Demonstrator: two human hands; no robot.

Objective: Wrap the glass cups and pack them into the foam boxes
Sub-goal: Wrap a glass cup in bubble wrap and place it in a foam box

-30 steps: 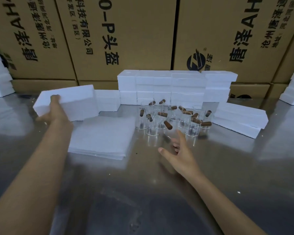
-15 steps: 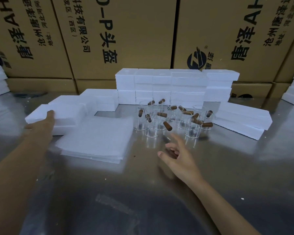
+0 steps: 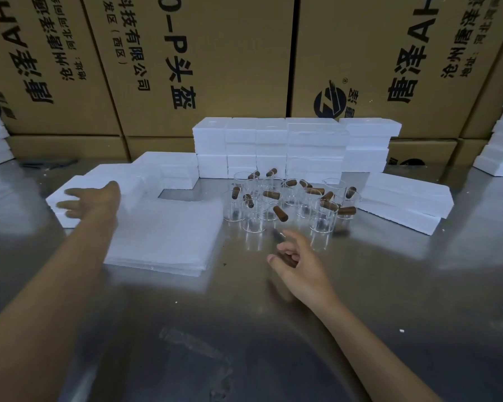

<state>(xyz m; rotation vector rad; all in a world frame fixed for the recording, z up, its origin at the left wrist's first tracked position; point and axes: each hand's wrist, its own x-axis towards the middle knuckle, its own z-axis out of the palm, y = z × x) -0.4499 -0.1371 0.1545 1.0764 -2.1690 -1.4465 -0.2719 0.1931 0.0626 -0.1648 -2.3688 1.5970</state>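
Left hand (image 3: 83, 203): fingers spread, laid flat on a foam box (image 3: 99, 181) at table left; nothing gripped. Right hand (image 3: 298, 261): loosely curled, empty, just short of the glass cups (image 3: 288, 203), which were clustered mid-table beside the wrapping sheets (image 3: 169, 233). Advised: one outer cup to be lifted by its wooden handle, neighbours left undisturbed.

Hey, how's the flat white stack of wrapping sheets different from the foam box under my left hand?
The wrapping sheets lie as a thin, wide, soft-looking pile near the table's middle; the foam box is thicker, blocky and narrower, farther left. The left hand rests on the foam box with fingers spread, while nothing touches the wrapping sheets. Both are white and sit on the metal table.
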